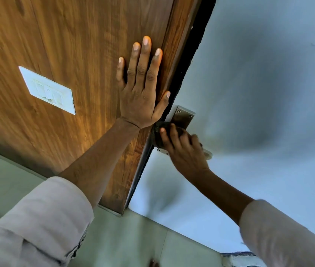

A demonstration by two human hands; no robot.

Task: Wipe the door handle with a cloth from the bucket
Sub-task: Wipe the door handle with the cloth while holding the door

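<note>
A metal door handle with a steel backplate is fixed to the pale grey door close to its edge. My right hand presses a dark cloth against the handle and covers most of the lever; only the lever's pale tip shows beyond my fingers. My left hand lies flat, fingers spread, on the brown wooden panel beside the door edge, thumb at the dark gap. No bucket is in view.
A white switch plate sits on the wooden panel to the left. Greenish floor tiles lie below. A blue-edged object shows at the bottom right. Both forearms wear rolled light sleeves.
</note>
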